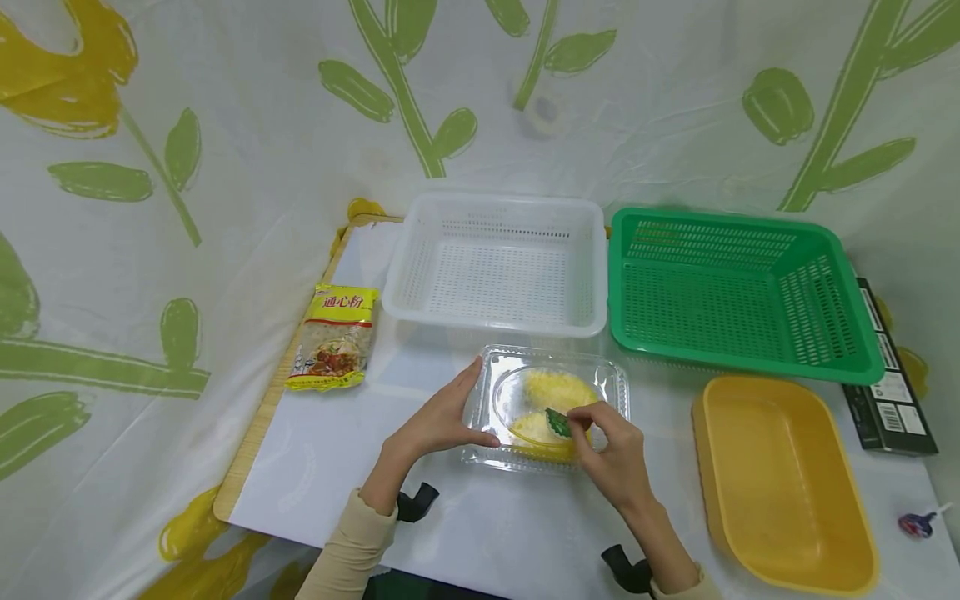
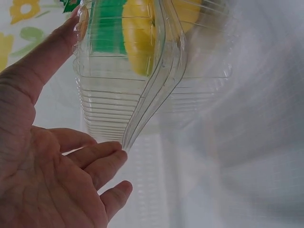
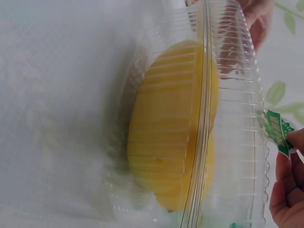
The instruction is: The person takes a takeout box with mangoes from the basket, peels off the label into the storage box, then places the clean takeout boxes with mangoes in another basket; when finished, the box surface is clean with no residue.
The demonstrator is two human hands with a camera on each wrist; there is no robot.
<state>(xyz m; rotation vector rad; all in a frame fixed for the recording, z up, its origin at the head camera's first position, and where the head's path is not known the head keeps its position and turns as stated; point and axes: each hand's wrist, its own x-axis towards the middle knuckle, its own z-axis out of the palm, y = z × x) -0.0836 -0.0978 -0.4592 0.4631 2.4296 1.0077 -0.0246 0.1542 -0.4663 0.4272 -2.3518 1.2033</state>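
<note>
A clear plastic clamshell box [image 1: 491, 392], its lid down, lies on the white tabletop with two yellow fruits [image 3: 164, 118] inside; their exact kind is hard to tell. My left hand [image 1: 442, 421] rests against the box's left side, thumb and fingers spread. In the left wrist view its fingertips [image 2: 118, 147] touch the rim. A small green sticker [image 1: 557, 422] with a jagged edge is pinched between the thumb and finger of my right hand [image 1: 618, 450], over the lid. In the right wrist view the sticker stands at the lid's top surface; whether it touches is unclear.
Behind the box are a white basket [image 1: 495, 321] and a green basket [image 1: 742, 362]. A yellow tub [image 1: 787, 483] stands at right, near a black box [image 1: 892, 417] and a lollipop [image 1: 917, 524]. At left lies a macaroni packet [image 1: 333, 337].
</note>
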